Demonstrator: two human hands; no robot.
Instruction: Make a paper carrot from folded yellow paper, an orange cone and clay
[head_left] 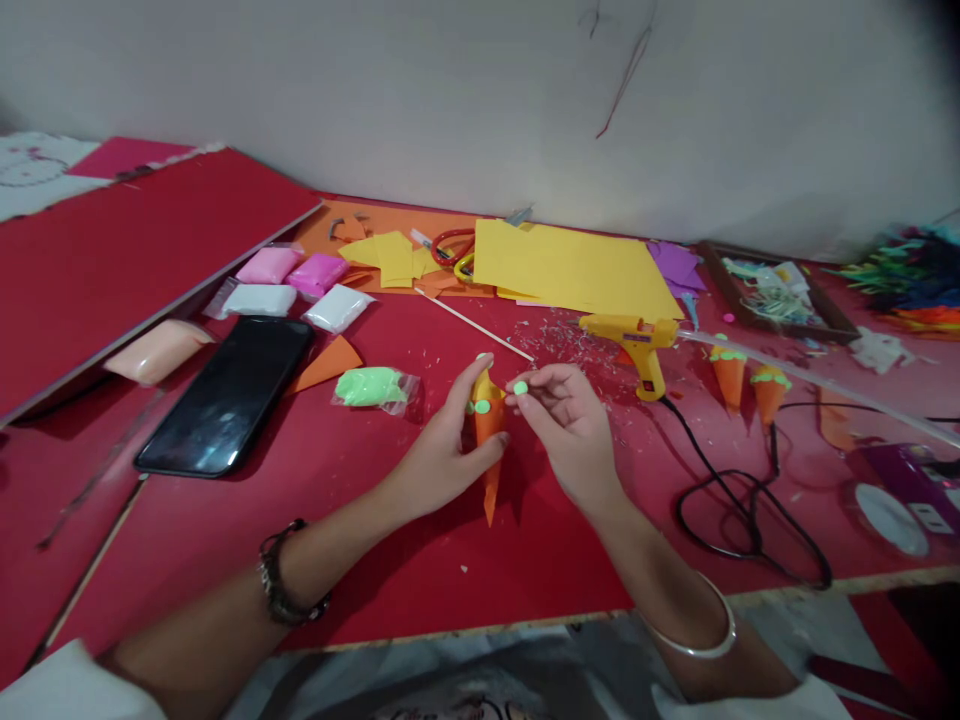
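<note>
My left hand [450,440] is closed around an orange paper cone [491,475], its tip pointing down toward me. Near the cone's wide upper end, small light-green dots [483,407] sit on the surface, and some yellow shows at the top. Between thumb and fingertips, my right hand [566,425] pinches a small round light-green piece [520,388], just right of the cone and apart from it. Left of my hands lies a packet of light-green clay [371,387].
A yellow glue gun [637,345] with a looped black cable [750,500] lies to the right, near two orange cones with green tops [770,393]. A black phone [229,400], clay packets [319,273], yellow sheets [577,265], red-handled scissors [452,247] and a thin stick [476,325] surround the work area.
</note>
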